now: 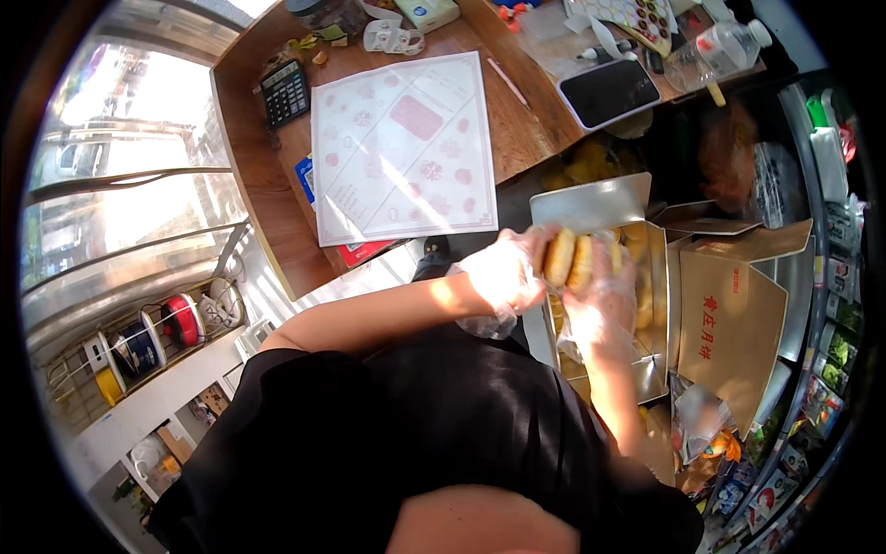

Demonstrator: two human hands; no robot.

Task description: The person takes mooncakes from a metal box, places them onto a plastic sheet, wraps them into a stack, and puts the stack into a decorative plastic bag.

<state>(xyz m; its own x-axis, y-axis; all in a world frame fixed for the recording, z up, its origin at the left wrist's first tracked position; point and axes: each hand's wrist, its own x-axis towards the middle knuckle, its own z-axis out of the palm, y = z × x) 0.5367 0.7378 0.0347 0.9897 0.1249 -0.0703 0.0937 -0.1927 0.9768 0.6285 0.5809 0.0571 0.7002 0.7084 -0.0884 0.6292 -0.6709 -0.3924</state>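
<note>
Both my hands wear thin clear plastic gloves and hold a short row of round golden mooncakes (pixel 581 262) between them. My left hand (pixel 516 270) grips the row's left end, and my right hand (pixel 603 298) closes on it from the right and below. They are over an open cardboard carton (pixel 673 298) with a shiny lining, where more golden cakes (pixel 645 291) lie in rows, partly hidden by my right hand. On the wooden desk ahead lies a square printed paper sheet (pixel 408 156) with pink patterns.
On the desk are a calculator (pixel 284 93), a pink pen (pixel 508 82), a smartphone (pixel 609 93) and a clear plastic bottle (pixel 720 57). Shelves of packaged goods (pixel 834 346) line the right side. At the left, a wire basket (pixel 145 346) holds ribbon spools beside a window.
</note>
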